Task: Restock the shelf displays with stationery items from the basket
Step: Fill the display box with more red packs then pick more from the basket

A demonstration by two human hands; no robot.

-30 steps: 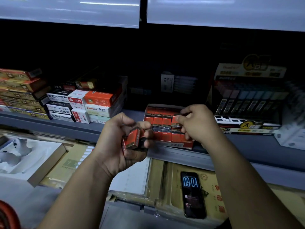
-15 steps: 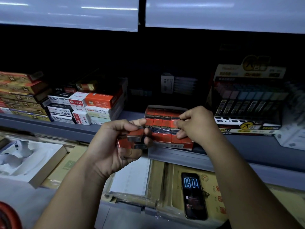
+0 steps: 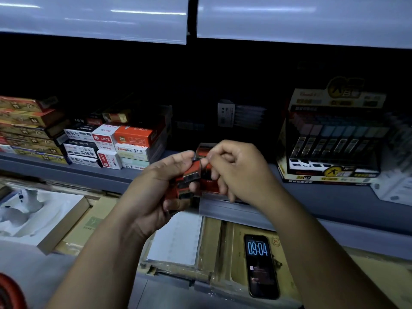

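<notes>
My left hand [image 3: 156, 188] grips a small stack of red and black stationery boxes [image 3: 187, 181] in front of the grey shelf [image 3: 334, 201]. My right hand [image 3: 236, 170] has come over to that stack and pinches the top box with thumb and fingertips. Behind both hands sits the red display tray [image 3: 204, 149] of matching small boxes on the shelf, mostly hidden by my fingers. A red basket edge [image 3: 9, 293] shows at the bottom left corner.
Stacked pen refill boxes [image 3: 116, 146] fill the shelf's left part, a lead refill display [image 3: 332, 139] the right. Below, a phone [image 3: 260, 266] showing 09:04 lies on cardboard cartons [image 3: 214, 244], and a white moulded insert [image 3: 33, 215] sits at the left.
My right hand left the display tray and moved left to the stack in my left hand. My left hand rose slightly and turned the stack towards it.
</notes>
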